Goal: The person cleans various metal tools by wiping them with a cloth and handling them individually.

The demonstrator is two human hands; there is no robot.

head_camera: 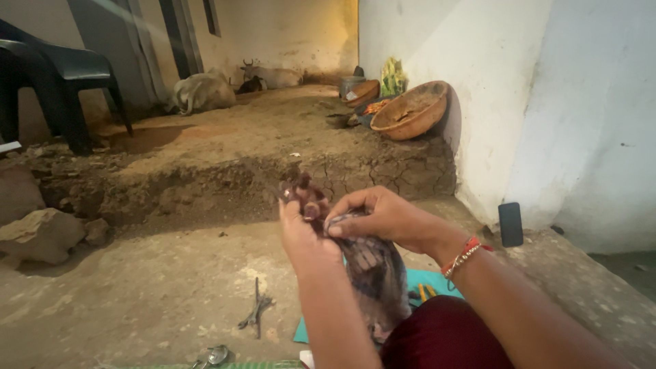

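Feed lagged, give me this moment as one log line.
left hand: holds small dark object | right hand: pinches dark cloth | ground: metal tool, teal mat

**Rural Courtyard of a Dwelling, Earthen Floor**

We find an outdoor yard beside a house. We note a packed-earth floor with a cracked mud step, whitewashed walls, and cattle lying near the far wall. Woven baskets lean by the wall, a dark plastic chair stands at left, and loose stones lie about.
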